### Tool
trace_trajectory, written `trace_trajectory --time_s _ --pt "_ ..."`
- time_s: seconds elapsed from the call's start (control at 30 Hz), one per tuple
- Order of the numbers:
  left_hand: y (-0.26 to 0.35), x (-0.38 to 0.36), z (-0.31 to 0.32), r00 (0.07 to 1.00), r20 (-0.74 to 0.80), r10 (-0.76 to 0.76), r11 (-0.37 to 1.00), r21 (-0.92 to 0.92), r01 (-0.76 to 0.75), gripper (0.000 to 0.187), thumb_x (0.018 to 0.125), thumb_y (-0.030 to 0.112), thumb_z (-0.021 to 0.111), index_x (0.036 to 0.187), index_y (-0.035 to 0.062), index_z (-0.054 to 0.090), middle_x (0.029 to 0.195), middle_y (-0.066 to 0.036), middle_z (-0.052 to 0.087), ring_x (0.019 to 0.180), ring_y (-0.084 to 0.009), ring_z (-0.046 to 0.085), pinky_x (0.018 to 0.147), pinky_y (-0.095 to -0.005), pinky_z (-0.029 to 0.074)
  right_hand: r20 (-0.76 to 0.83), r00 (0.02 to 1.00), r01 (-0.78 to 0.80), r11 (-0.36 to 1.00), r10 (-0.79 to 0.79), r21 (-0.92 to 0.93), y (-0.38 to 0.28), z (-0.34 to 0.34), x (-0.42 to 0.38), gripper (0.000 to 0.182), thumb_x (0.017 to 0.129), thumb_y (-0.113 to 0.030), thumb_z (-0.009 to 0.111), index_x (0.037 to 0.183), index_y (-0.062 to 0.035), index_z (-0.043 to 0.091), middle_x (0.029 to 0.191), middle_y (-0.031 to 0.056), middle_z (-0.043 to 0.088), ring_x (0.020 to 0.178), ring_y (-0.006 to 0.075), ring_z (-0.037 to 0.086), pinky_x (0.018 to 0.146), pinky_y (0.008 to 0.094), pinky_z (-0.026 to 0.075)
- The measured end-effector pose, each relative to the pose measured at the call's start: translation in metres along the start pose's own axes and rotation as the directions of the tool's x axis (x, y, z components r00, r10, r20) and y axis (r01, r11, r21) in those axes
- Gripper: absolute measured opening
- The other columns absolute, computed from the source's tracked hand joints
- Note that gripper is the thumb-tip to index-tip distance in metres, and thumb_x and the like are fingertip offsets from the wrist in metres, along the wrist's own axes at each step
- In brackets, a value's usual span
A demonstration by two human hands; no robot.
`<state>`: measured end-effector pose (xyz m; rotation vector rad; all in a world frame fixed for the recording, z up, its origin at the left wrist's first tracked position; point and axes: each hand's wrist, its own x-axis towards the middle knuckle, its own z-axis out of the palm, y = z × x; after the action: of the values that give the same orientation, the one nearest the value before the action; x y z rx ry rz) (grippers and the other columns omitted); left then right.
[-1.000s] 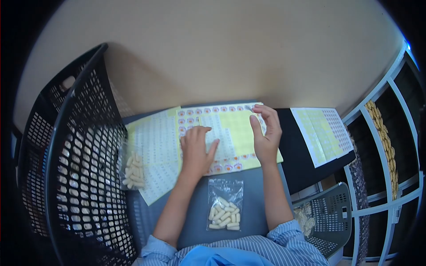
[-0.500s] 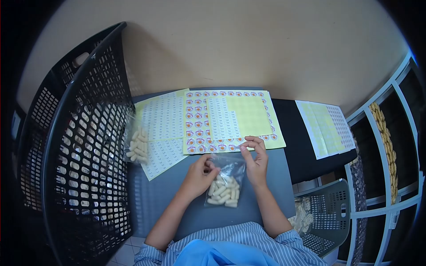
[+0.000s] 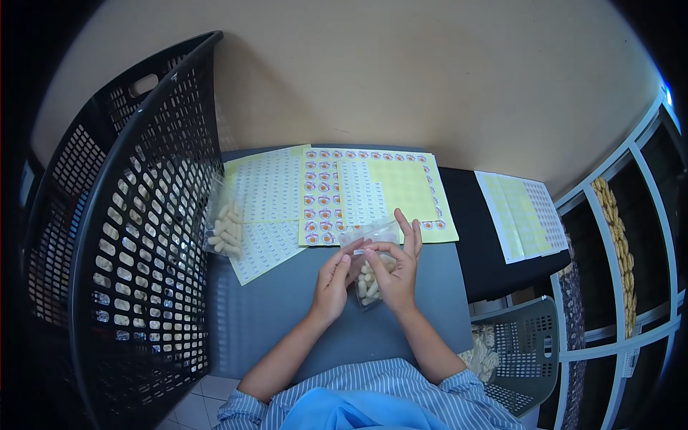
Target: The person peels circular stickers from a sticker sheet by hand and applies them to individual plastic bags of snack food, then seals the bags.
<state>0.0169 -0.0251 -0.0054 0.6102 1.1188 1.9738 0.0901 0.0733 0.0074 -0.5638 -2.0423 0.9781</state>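
My 2 hands, left and right, pinch the clear plastic bag near the sticker sheets.

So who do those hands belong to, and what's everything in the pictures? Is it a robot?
No robot here! Those are a person's own two bare hands. The person wears a camera on their head, and it looks forward and down, so you see roughly what they see.

The left hand and right hand hold a clear bag between them, with pale, finger-shaped pieces inside. I can't tell what they are.

On the grey table lie a paper sheet with little round pictures and sheets with tiny print. A second bag of pale pieces is on the person's left, by a big dark basket full of holes.
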Motion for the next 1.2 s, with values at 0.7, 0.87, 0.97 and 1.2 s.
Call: trace_trajectory --time_s 0.7,0.87,0.97,1.2 --pt "-0.006 -0.003 -0.003 0.999 0.033 0.028 0.994 0.103 -0.031 0.039 0.095 0.017 0.029 0.126 -0.0043 0.04 0.122 -0.014 0.048 0.113 -0.0197 0.047 0.093 -0.0303 0.04 -0.061 0.996 0.065 0.993 -0.071 -0.1 -0.005 0.006 -0.003 0.007 0.071 -0.023 0.07 0.071 -0.016 0.068 0.133 0.0088 0.039 0.129 0.0369 0.016 0.102 0.0495 0.006" --pt "-0.007 -0.006 -0.006 0.998 0.019 0.065 0.986 0.152 -0.067 0.037 0.094 0.013 0.031 0.124 -0.0069 0.041 0.121 -0.015 0.05 0.113 -0.0192 0.046 0.096 -0.029 0.036 -0.06 0.993 0.094 0.986 -0.103 -0.138 -0.003 0.009 -0.005 0.017 0.065 -0.022 0.075 0.077 -0.0135 0.067 0.13 0.0106 0.042 0.127 0.0361 0.022 0.101 0.0499 0.014" --pt "-0.005 -0.006 -0.006 0.992 0.055 0.117 0.986 0.111 -0.122 0.036 0.094 0.011 0.033 0.123 -0.0073 0.042 0.119 -0.016 0.051 0.112 -0.0205 0.048 0.096 -0.0295 0.036 -0.148 0.985 0.089 0.996 -0.09 -0.01 -0.005 0.011 -0.004 0.037 0.062 -0.02 0.077 0.093 -0.0091 0.06 0.126 0.0122 0.043 0.123 0.0354 0.029 0.099 0.047 0.023" --pt "-0.003 -0.001 -0.013 0.989 -0.115 0.095 0.949 0.31 -0.055 0.032 0.093 0.013 0.04 0.114 -0.0092 0.05 0.106 -0.018 0.059 0.101 -0.0206 0.057 0.09 -0.0274 0.042 -0.189 0.977 0.094 0.995 -0.098 -0.031 -0.002 0.0 0.01 0.051 0.062 -0.013 0.076 0.105 -0.0041 0.05 0.121 0.0146 0.044 0.113 0.0314 0.042 0.091 0.0401 0.037"
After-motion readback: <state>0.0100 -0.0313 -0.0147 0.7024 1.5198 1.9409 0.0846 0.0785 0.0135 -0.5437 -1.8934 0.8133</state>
